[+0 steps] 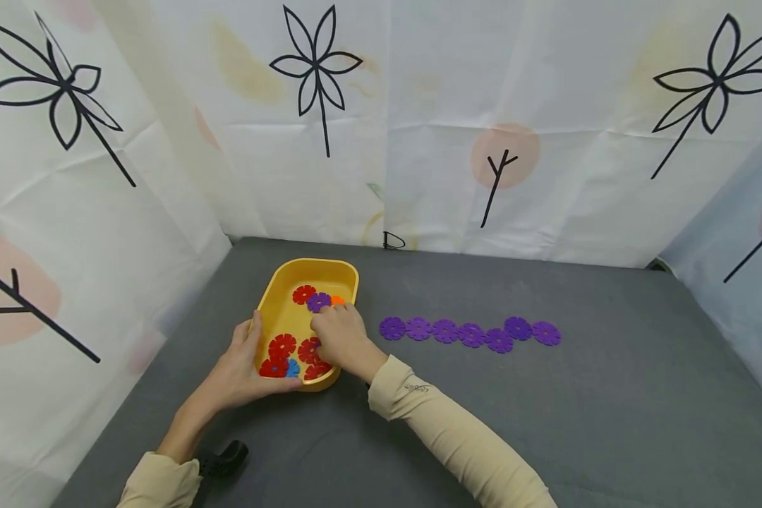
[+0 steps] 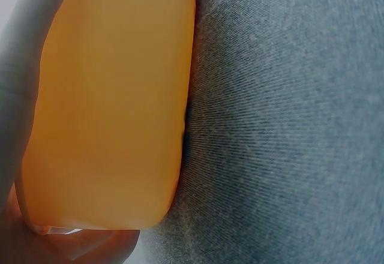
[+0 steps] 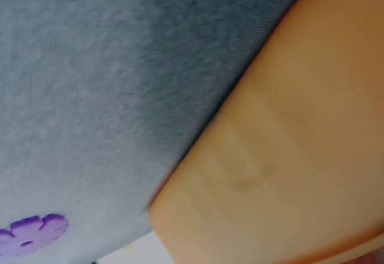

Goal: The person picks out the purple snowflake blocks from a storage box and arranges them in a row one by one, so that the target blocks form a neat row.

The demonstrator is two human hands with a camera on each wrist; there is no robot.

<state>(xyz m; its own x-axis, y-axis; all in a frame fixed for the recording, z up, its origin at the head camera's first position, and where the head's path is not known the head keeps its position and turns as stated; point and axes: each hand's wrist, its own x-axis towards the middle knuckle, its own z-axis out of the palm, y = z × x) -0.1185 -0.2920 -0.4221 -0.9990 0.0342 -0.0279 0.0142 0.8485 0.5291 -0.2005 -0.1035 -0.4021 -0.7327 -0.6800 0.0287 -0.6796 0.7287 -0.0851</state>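
A yellow plastic tray [image 1: 278, 296] lies on the grey cloth, holding several flower-shaped discs. My left hand [image 1: 238, 367] grips its near left corner, thumb along the near rim and fingers on the left wall. In the left wrist view the tray's outer wall [image 2: 114, 108] fills the space beside that hand. My right hand [image 1: 343, 337] reaches over the right rim into the tray, fingers bent downward; I cannot tell whether they hold a disc. Close to its fingers are a purple disc [image 1: 318, 303] and an orange disc [image 1: 337, 300]. Red discs [image 1: 282, 346] and a blue disc [image 1: 293, 368] lie nearer me.
Right of the tray, several purple flower discs [image 1: 445, 331] form a slightly wavy row on the grey cloth [image 1: 609, 395]. A black curved object [image 1: 228, 457] shows beside the left wrist. White printed curtains [image 1: 432, 85] stand behind and at both sides.
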